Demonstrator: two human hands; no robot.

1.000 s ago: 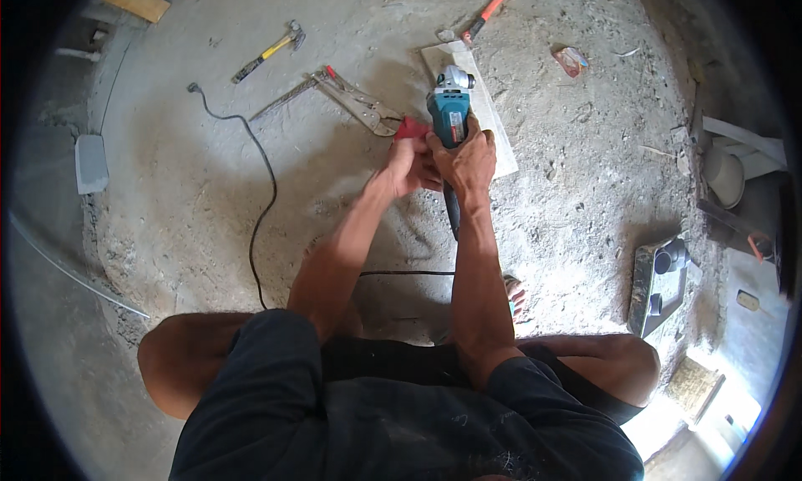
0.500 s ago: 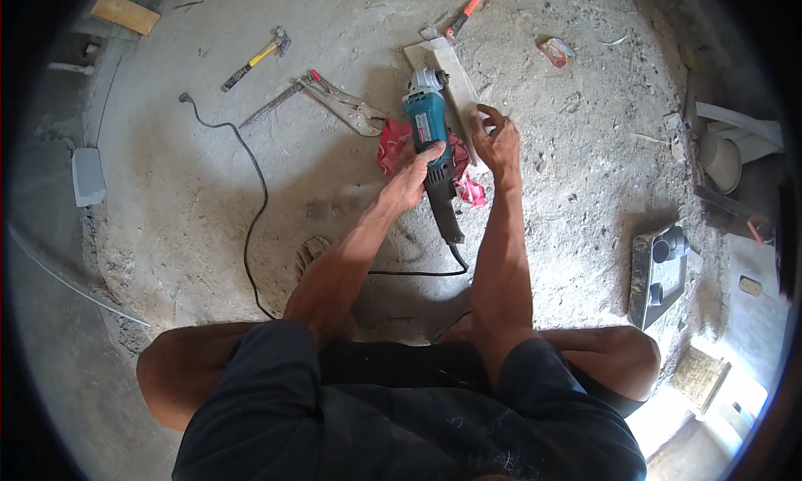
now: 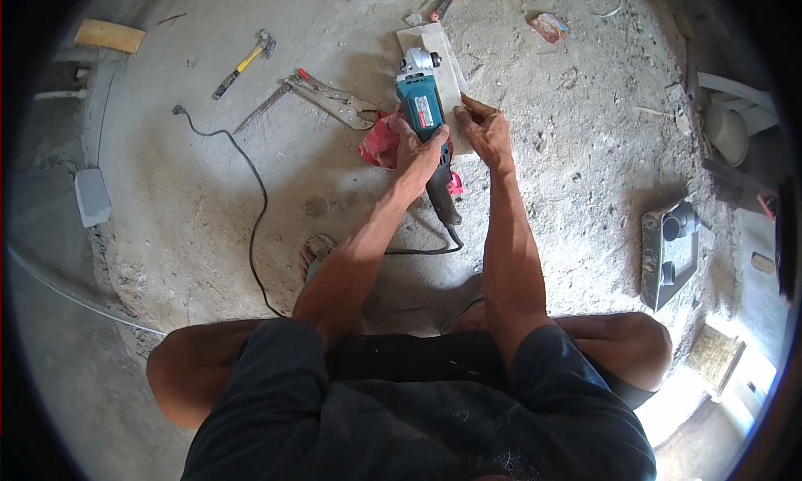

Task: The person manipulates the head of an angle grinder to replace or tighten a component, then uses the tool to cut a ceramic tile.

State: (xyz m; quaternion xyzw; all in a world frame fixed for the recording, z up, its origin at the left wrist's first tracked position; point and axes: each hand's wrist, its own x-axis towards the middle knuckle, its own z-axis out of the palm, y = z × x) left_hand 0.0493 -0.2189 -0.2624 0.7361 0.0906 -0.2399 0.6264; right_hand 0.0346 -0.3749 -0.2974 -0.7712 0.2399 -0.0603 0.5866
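Note:
A teal and black angle grinder (image 3: pixel 423 105) lies slanted across a red and white cloth (image 3: pixel 378 144), its metal head pointing away from me. My left hand (image 3: pixel 416 152) is closed around the grinder's body, thumb on top. Beside it on the right is a flat, pale grey strip (image 3: pixel 449 73), a tile or a board; I cannot tell which. The fingers of my right hand (image 3: pixel 487 137) close on this strip's right edge, near its lower end. From the grinder's rear end runs a black cord (image 3: pixel 255 176), which passes under my left arm to a plug on the floor.
Locking pliers (image 3: pixel 347 111) rest left of the cloth, and a yellow-handled hammer (image 3: pixel 244 63) lies farther left. Beyond the strip is an orange-handled tool (image 3: pixel 447 2). A crumpled wrapper (image 3: pixel 548 27) sits at far right. A dark tray-like box (image 3: pixel 671 251) stands on the right.
My right hand has come down from raised fingers over the strip to its edge, and more of the strip's face shows. My left hand stays on the grinder. The whole view has shifted slightly.

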